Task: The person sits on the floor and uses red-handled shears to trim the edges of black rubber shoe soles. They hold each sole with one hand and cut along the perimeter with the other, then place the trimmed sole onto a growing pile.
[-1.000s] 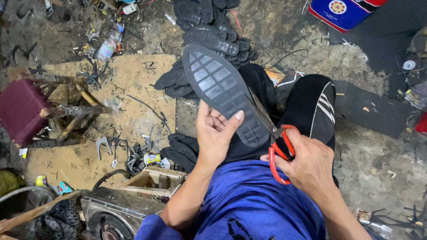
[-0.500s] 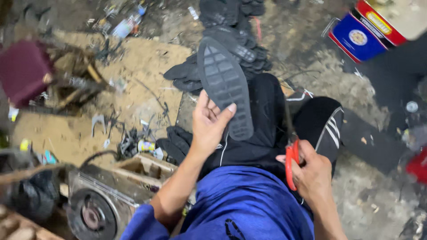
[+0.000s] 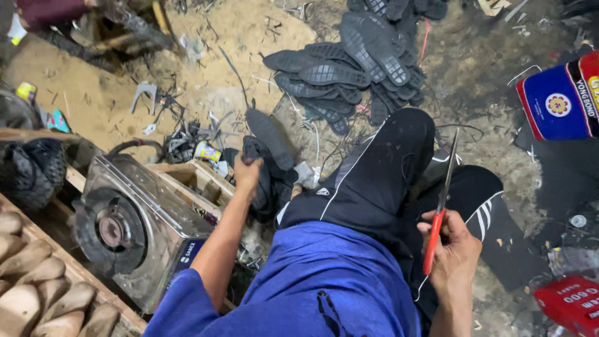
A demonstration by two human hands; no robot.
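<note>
One dark rubber shoe sole (image 3: 269,138) is in the left hand (image 3: 248,171), which is stretched out to the left over a small heap of dark soles (image 3: 265,187) on the sandy floor (image 3: 93,106), beside the bent knee in black trousers (image 3: 380,168). The fingers look curled around the sole's near end, but that end is hidden behind the hand, so I cannot tell whether the grip is firm or loosening. The right hand (image 3: 450,253) is closed around the red handles of a pair of scissors (image 3: 440,203), their blades together and pointing up and away over the right thigh.

The likeliest slip, as I judge it, lies with the scissors: the head is turned to the left, the blades sit close to the leg, and a careless swing of that arm could nick the trousers. The sole, gripped only at one end, could also drop short of the heap and land by the metal gas stove (image 3: 134,231) in its wooden crate.

Half a second earlier the sole was held upright in front of the body, tread facing the camera, and the scissors hung lower at the right hip. Now the sole has gone out to the left and down, and the blades have risen.
</note>
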